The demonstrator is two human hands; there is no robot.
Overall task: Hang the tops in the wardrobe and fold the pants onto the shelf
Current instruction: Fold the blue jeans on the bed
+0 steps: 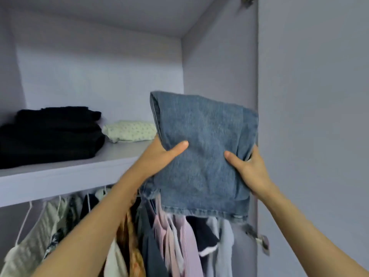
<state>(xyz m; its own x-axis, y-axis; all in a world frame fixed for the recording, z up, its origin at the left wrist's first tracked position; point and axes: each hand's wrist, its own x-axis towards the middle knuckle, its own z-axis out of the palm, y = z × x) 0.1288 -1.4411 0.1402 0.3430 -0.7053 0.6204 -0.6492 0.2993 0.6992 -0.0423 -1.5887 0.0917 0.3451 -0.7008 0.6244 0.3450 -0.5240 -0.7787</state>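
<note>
A folded pair of blue jeans (pixel 203 148) is held up in front of the wardrobe, its far end level with the shelf (pixel 65 172). My left hand (pixel 159 154) grips the jeans' left edge, thumb on top. On the right edge my right hand (pixel 247 166) grips the same way. The fingers of both hands are hidden under the denim. Several tops (pixel 175 240) hang on hangers below the shelf.
A stack of folded black clothes (pixel 52 134) lies at the shelf's left, with a folded pale dotted garment (pixel 131 130) beside it. The wardrobe's right side wall (pixel 219 72) stands close behind the jeans. A door hinge (pixel 259 240) sits at lower right.
</note>
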